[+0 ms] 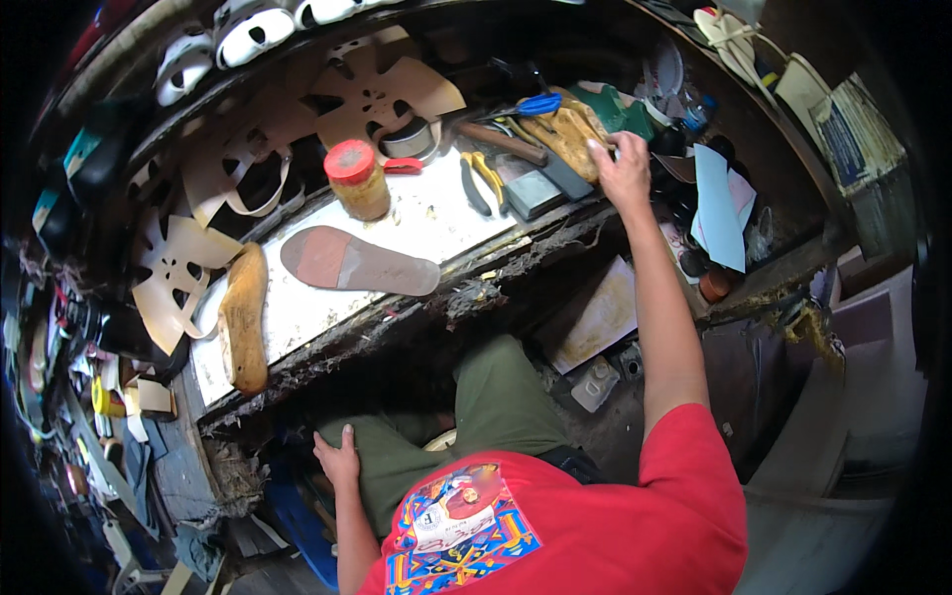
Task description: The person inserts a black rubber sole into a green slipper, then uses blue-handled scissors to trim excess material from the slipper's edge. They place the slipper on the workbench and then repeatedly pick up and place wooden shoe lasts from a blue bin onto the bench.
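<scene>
My right hand (627, 171) reaches to the right end of the bench, fingers curled together beside a yellowish wooden shoe last (563, 137). What lies between those fingertips, if anything, I cannot make out. Down on my green-trousered leg rests my left hand (339, 458), thumb apart and holding nothing. A shoe sole (359, 262), reddish at one end and grey-brown at the other, lies flat on the white board (297, 319). Behind it stands a red-lidded jar (359, 180) of brownish stuff. Yellow-and-black pliers (482, 182) and a grey block (533, 194) lie left of my right hand.
Another wooden last (244, 319) sits at the board's left end. Tan cut-out sandal uppers (392, 94) stand along the back. A wooden-handled tool (502, 141) lies behind the pliers. Light-blue sheets (718, 210) hang at the right. The bench's front edge (466, 297) is ragged.
</scene>
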### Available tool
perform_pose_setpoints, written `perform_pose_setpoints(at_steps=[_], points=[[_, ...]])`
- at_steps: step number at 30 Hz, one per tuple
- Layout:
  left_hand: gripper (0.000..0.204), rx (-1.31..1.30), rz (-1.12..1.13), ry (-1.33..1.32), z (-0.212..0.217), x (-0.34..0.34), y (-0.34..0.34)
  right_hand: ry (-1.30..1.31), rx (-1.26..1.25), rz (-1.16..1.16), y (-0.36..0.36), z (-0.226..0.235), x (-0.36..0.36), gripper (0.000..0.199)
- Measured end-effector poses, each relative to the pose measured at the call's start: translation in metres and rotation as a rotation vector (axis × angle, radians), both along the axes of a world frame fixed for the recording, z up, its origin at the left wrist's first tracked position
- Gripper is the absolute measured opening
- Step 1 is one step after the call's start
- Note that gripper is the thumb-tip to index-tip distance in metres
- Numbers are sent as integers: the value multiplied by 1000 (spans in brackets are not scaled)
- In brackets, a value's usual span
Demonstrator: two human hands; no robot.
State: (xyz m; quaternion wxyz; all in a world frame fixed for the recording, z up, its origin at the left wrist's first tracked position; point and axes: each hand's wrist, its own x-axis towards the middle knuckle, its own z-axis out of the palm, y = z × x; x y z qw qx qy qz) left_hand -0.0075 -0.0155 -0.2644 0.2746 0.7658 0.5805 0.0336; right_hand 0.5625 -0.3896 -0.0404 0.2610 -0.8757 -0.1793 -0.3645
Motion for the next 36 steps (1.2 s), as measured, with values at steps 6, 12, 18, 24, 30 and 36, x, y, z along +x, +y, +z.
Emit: perform_pose_setpoints(at_steps=[6, 12, 18, 24, 30, 36], points=[[101, 23, -14, 39, -1, 7, 1, 250, -43, -44, 4, -3, 20, 57], [104, 15, -20, 62, 0, 11, 0, 488, -144, 14, -2, 14, 19, 68], [104, -6, -3, 30, -1, 1, 1, 412, -53, 132, -7, 2, 10, 72], [103, -19, -4, -3, -7, -9, 4, 374, -17, 113, -11, -5, 16, 62], [102, -14, -4, 5, -6, -6, 3, 339, -123, -17, -15, -8, 33, 64], [107, -41, 28, 21, -2, 2, 2, 389, -72, 23, -11, 2, 27, 58]])
